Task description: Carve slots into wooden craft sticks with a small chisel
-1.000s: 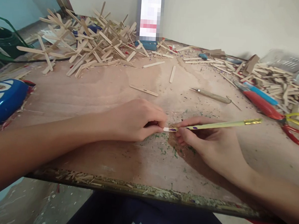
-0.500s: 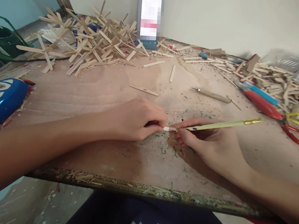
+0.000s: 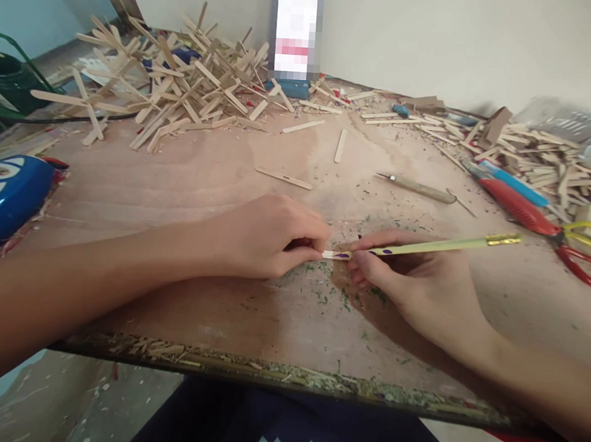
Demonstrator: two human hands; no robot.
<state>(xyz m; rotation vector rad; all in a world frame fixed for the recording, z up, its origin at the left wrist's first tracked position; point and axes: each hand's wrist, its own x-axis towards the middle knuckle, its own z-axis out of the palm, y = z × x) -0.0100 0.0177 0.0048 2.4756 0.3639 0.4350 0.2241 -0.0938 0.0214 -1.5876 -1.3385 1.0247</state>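
My left hand (image 3: 287, 240) rests on the table, its thumb and index finger pinched on the pale end of a pencil. My right hand (image 3: 403, 267) grips the same pencil (image 3: 437, 246) farther along, between thumb and fingers. It is light yellow-green with purple spots and has a gold metal band near its right end. Between the two hands shows a short whitish stretch with a purple mark; the tip is hidden in my left fingers. Small green shavings (image 3: 341, 297) lie on the wood beneath. Beyond my right hand lies a wooden-handled craft knife (image 3: 418, 186).
Crossed craft sticks (image 3: 183, 87) are heaped at the back left; more sticks (image 3: 544, 163) pile up at the right. Red-handled pliers (image 3: 517, 201) and red-and-yellow-handled scissors (image 3: 581, 262) lie at the right. A blue object (image 3: 14, 197) sits at the left. Loose sticks (image 3: 283, 177) lie ahead.
The pencil has shifted slightly to the right, its banded end now farther out. Both hands stay nearly in place and keep their hold.
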